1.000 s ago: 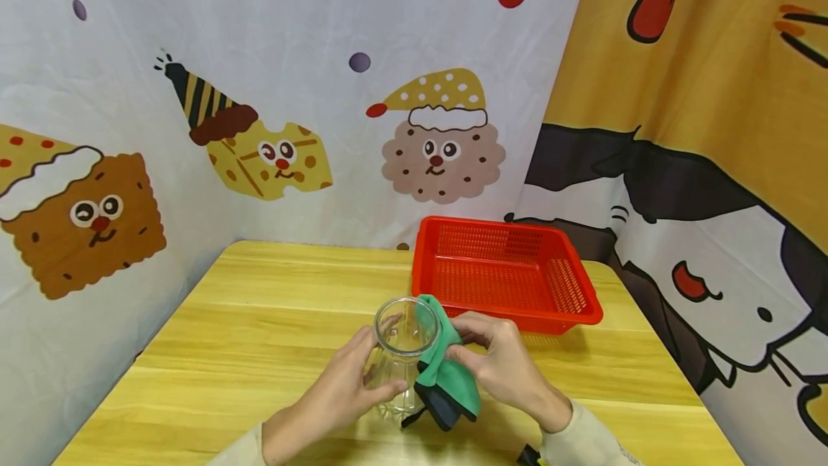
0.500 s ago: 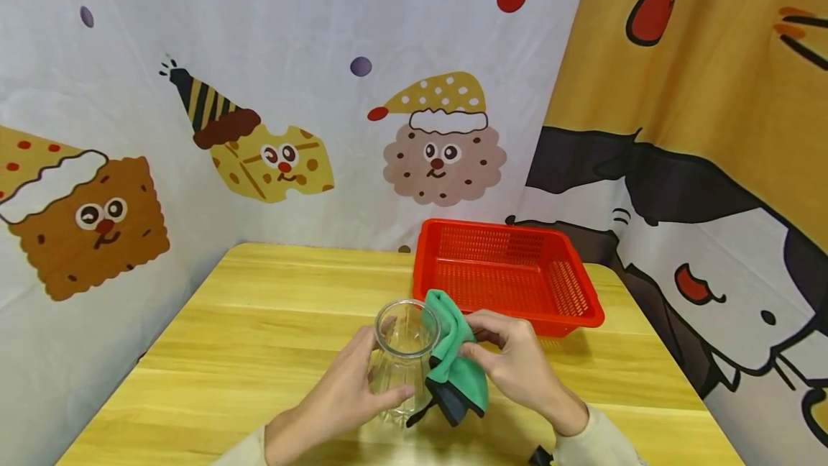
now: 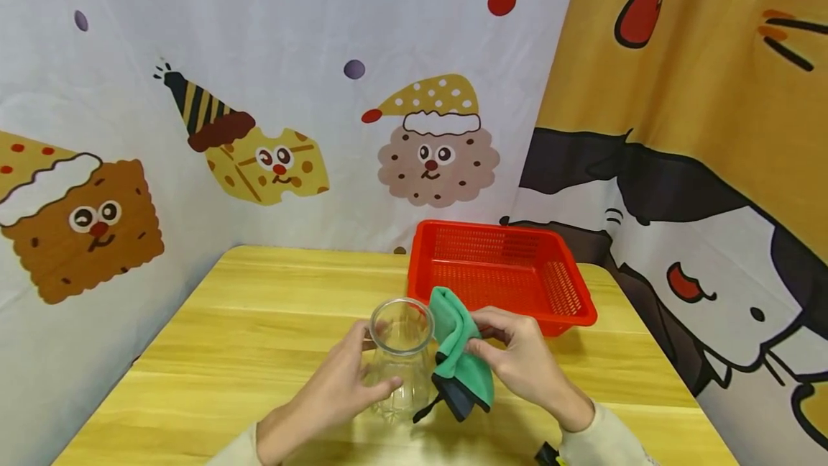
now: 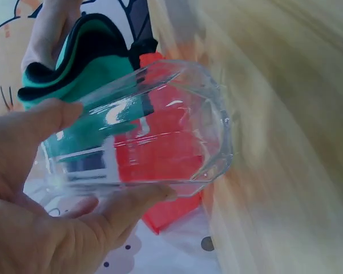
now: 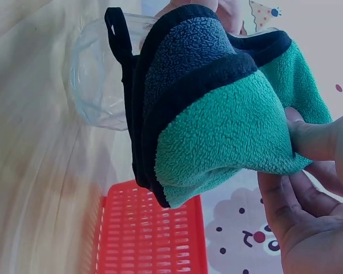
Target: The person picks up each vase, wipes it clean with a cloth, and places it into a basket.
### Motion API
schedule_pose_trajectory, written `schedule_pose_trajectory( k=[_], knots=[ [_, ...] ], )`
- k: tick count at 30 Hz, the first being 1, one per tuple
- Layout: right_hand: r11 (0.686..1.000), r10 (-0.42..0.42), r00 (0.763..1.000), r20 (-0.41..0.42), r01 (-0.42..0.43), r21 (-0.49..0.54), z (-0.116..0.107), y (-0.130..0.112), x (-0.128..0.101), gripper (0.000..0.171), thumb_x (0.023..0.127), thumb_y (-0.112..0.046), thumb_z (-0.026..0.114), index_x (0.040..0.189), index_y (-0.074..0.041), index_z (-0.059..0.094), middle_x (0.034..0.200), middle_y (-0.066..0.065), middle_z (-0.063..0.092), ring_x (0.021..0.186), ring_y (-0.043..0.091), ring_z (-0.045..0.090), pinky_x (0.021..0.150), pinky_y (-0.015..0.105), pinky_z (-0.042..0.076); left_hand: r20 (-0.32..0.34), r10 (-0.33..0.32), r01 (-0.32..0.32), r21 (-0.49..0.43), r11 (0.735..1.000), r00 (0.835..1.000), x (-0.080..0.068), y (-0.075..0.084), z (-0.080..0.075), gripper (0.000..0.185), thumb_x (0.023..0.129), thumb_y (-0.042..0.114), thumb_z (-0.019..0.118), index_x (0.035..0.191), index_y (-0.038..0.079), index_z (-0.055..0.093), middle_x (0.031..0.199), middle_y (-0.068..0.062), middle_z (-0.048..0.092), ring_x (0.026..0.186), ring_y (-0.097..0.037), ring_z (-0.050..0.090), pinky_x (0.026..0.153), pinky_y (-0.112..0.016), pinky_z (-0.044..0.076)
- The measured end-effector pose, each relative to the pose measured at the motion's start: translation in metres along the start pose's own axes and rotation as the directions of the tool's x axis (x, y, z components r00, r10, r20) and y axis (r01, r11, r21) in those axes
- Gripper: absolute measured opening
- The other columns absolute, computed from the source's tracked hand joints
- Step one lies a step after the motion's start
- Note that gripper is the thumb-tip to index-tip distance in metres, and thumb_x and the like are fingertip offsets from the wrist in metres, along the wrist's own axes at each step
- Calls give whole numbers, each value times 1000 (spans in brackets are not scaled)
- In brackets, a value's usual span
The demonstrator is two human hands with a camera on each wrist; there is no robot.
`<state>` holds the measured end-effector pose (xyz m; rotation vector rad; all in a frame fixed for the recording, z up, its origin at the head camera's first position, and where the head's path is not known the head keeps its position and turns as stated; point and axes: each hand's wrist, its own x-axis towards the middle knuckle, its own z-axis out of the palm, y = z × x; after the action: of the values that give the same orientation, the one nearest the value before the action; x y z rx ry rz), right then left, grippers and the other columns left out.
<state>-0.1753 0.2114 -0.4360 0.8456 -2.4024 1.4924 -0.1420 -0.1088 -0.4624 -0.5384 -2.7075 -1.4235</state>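
Above the desk point(image 3: 259, 322), a clear glass jar point(image 3: 401, 358) is gripped by the left hand point(image 3: 330, 394) and a green cloth point(image 3: 461, 358) pinched against it by the right hand point(image 3: 524, 365), its dark grey underside point(image 5: 182, 68) being shown only by the right wrist view.

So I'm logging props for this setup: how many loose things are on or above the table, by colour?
Clear: 1, the jar, gripped by the left hand.
Green with dark edging: 1, the cloth, pinched by the right hand against the jar.
Red: 1, the basket, nothing in it.
Total: 3.
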Motion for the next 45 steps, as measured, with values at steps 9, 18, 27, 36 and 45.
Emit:
schedule_pose_trajectory(
  k=[9, 18, 27, 36, 45],
  knots=[
    [1000, -7, 1000, 6, 7, -12, -3, 1, 2, 37, 97, 9, 88, 127, -12, 88, 119, 3, 88, 97, 12, 84, 85, 31, 77, 169, 63, -49, -86, 995, 984, 3, -1, -20, 62, 109, 19, 83, 160, 8, 49, 169, -24, 62, 158, -55, 59, 114, -72, 64],
    [1000, -5, 1000, 25, 6, -8, -3, 1, 5, 36, 98, 6, 88, 128, -15, 88, 120, 1, 87, 98, 13, 84, 86, 31, 76, 270, 130, -106, -103, 989, 954, 5, -2, -29, 70, 113, 5, 72, 176, 6, 41, 180, -24, 50, 164, -55, 52, 118, -69, 61],
    [999, -20, 1000, 10, 20, -27, -6, 0, 6, 40, 97, 7, 89, 130, -15, 87, 118, 0, 87, 99, 12, 83, 86, 31, 76, 102, 40, -40, -2, 999, 994, 7, 8, -17, 93, 97, 46, 97, 170, 13, 50, 162, -13, 65, 152, -40, 64, 110, -64, 70],
    [999, 45, 999, 25, -44, -28, 0, -1, 4, 46, 99, 7, 88, 140, -13, 82, 121, 0, 85, 102, 10, 81, 90, 29, 75, 36, 183, -185, 35, 982, 982, 9, 7, -9, 70, 101, 33, 94, 158, 8, 63, 154, -14, 75, 143, -41, 72, 112, -58, 71],
    [996, 82, 991, 104, -83, 11, 11, -1, 8, 56, 103, 0, 86, 156, -13, 73, 129, 2, 81, 112, 17, 81, 96, 28, 74, 120, 181, -171, -91, 981, 976, 9, 6, -15, 72, 104, 27, 90, 165, 9, 58, 154, -19, 74, 141, -49, 72, 103, -39, 74]
  ],
)
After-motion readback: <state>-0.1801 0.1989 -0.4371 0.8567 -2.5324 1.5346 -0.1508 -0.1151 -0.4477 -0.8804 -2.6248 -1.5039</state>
